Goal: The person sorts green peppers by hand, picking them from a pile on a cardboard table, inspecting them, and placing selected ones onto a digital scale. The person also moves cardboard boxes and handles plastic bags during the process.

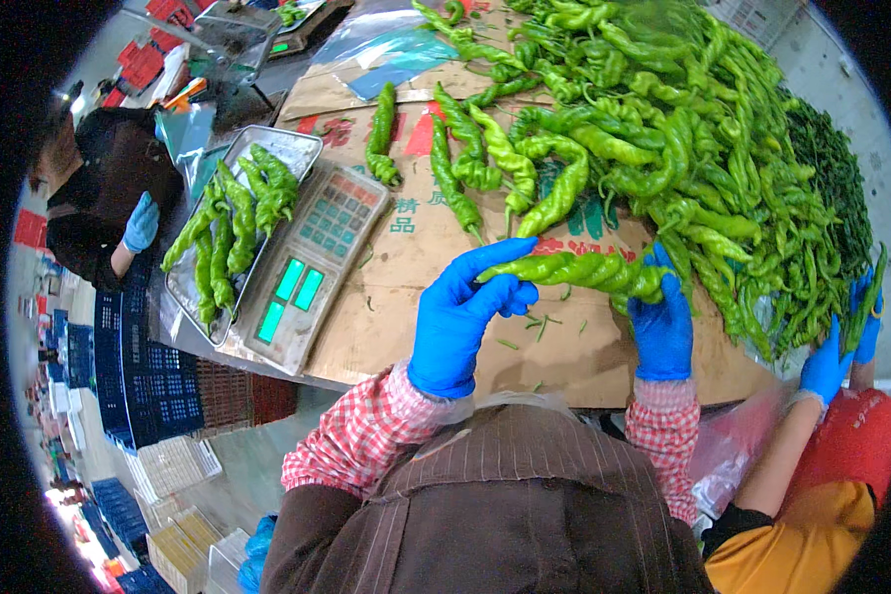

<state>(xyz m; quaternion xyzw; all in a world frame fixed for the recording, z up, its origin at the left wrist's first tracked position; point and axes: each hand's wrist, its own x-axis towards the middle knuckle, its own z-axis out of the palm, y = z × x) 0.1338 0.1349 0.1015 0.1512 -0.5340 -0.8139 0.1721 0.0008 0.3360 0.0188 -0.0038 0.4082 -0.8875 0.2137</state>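
Both my hands wear blue gloves and hold one long, twisted green pepper [579, 273] level between them. My left hand [464, 315] pinches its pointed end, and my right hand [662, 319] grips its other end, with the stem area partly hidden by the fingers. Beyond them, several loose green peppers [457, 178] lie on the flattened cardboard [386, 297]. A large heap of green peppers [713, 148] fills the far right. To the left stands a digital scale [312, 260] with lit green displays; its metal tray [308, 148] holds several peppers.
At the right, a co-worker's gloved hands [828, 364] hold green produce beside a darker green heap [831, 178]. Another person [119, 193] stands at the left. Clear plastic bags [379, 52] lie at the back. Blue crates [156, 379] stand beyond the table's left edge.
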